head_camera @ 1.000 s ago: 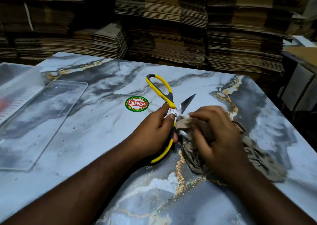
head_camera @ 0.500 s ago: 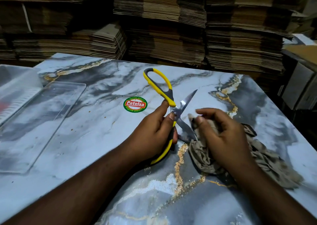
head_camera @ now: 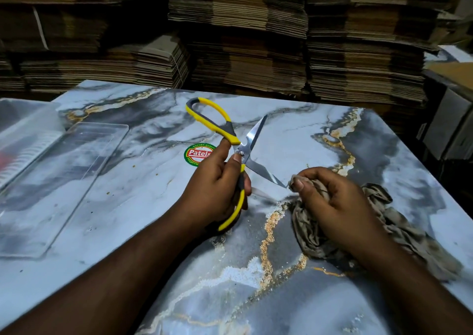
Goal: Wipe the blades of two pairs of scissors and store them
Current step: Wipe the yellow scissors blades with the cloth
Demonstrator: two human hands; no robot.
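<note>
A pair of yellow-and-grey scissors (head_camera: pixel 231 140) is held above the marble table (head_camera: pixel 128 181), blades spread wide apart. My left hand (head_camera: pixel 217 189) grips the lower handle, thumb near the pivot. One blade points up and away; the other points right, its tip touching the beige cloth (head_camera: pixel 384 217). My right hand (head_camera: pixel 332 204) bunches that cloth and pinches a bit of it at the blade tip. The rest of the cloth lies on the table under and behind the hand. A second pair of scissors is not visible.
A clear plastic lid (head_camera: pixel 58 181) lies flat at the left, beside a clear box (head_camera: pixel 23 130) at the left edge. A round green-and-red sticker (head_camera: pixel 197 153) is on the table. Stacks of flattened cardboard (head_camera: pixel 243 40) stand behind the table; grey boxes (head_camera: pixel 450 119) are at the right.
My right hand has slid the cloth outward along the lower blade, from near the pivot to the tip. The scissors have risen a little and the blades show fully.
</note>
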